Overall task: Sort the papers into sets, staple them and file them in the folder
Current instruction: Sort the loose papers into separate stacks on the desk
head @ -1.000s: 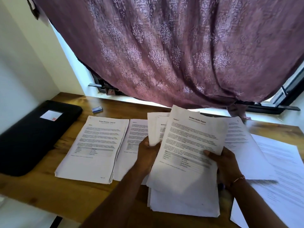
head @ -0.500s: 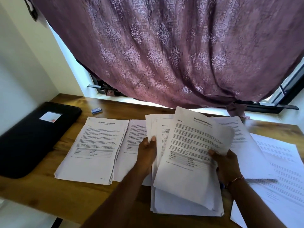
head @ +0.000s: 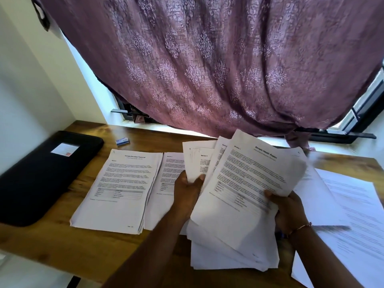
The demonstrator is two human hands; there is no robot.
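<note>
While sorting above the wooden worktop (head: 52,242), both hands grip a fanned sheaf of white printed papers (head: 245,196), left hand (head: 187,194) fingers pinching back sheets, right hand (head: 288,210) fingers peeling the front page to read headings.

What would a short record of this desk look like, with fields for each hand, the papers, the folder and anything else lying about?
left hand: grip on the lower edge of a few fanned sheets headed "Section"
right hand: grip on the top sheet, titled a health report, lifted off the bundle
sorted stack: flat on the wooden desk, left of the hands, titled an education transcript
loose papers: spread on the right
black folder: closed, far left, white label on its cover
small blue item: behind the stack; too small to identify
stapler: none visible
</note>
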